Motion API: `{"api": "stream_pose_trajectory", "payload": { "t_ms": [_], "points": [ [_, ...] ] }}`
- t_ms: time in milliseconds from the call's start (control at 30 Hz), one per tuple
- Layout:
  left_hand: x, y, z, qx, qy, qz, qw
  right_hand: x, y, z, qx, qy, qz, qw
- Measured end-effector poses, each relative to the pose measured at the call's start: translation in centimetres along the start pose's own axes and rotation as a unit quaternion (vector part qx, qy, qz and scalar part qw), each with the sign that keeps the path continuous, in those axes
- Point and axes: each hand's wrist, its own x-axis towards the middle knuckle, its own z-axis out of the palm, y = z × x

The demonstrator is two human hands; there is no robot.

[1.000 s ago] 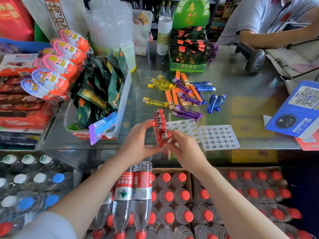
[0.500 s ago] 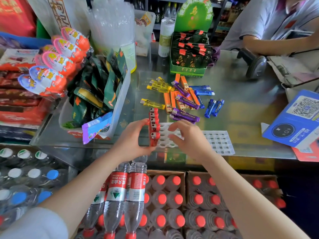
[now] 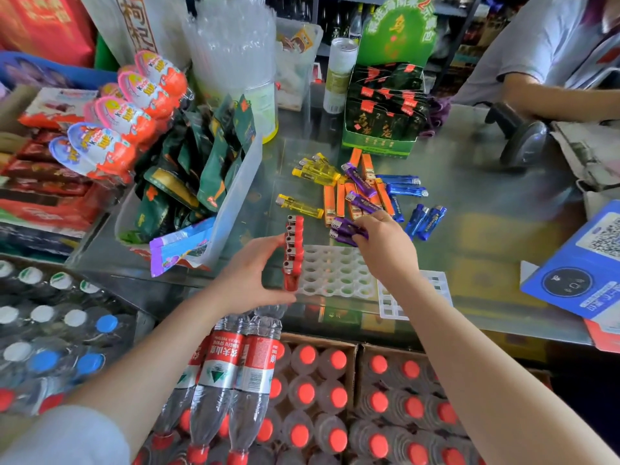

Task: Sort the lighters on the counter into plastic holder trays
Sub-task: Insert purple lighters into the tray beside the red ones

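Note:
A white plastic holder tray (image 3: 335, 273) lies on the glass counter, with a row of several red lighters (image 3: 293, 250) standing along its left edge. My left hand (image 3: 250, 280) holds that row, thumb at its near end and fingers on its left side. My right hand (image 3: 385, 245) reaches past the tray and pinches purple lighters (image 3: 345, 229) lying on the counter. Behind them lie yellow lighters (image 3: 315, 171), orange lighters (image 3: 342, 196), more purple ones (image 3: 360, 179) and blue lighters (image 3: 424, 221). A second white tray (image 3: 436, 286) is partly hidden by my right forearm.
A clear bin of green snack packets (image 3: 201, 169) stands left of the tray. A green display box (image 3: 385, 122) sits behind the lighters, a barcode scanner (image 3: 520, 135) and another person's arm at the far right. A blue QR card (image 3: 583, 263) lies right. Crates of bottles (image 3: 312, 397) stand below the counter.
My right hand has let go of the red lighter row and moved forward to the purple lighters, now pinching them. My left hand stays on the red row.

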Motion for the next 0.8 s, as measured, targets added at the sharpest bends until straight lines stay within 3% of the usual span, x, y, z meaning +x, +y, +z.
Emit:
{"api": "stream_pose_trajectory", "payload": {
  "t_ms": [167,300,400,567,800],
  "points": [
    [0.1,-0.1,0.0,-0.009,0.015,0.011,1.000,-0.3,-0.7,-0.4,0.008,0.001,-0.011,1.000],
    [-0.3,0.1,-0.2,-0.024,0.021,0.022,0.999,-1.8,-2.5,-0.6,0.204,0.048,-0.047,0.977],
    [-0.5,0.1,-0.4,-0.035,0.026,0.038,0.998,-2.3,-4.0,0.0,0.302,0.000,0.002,0.953],
    [-0.9,1.1,-0.9,-0.037,0.036,0.052,0.997,-2.4,-4.5,1.3,0.256,-0.041,0.007,0.966],
    [-0.9,1.0,-1.0,-0.027,0.030,0.055,0.998,-1.6,-4.9,1.5,0.112,-0.054,-0.121,0.985]
  ]
}}
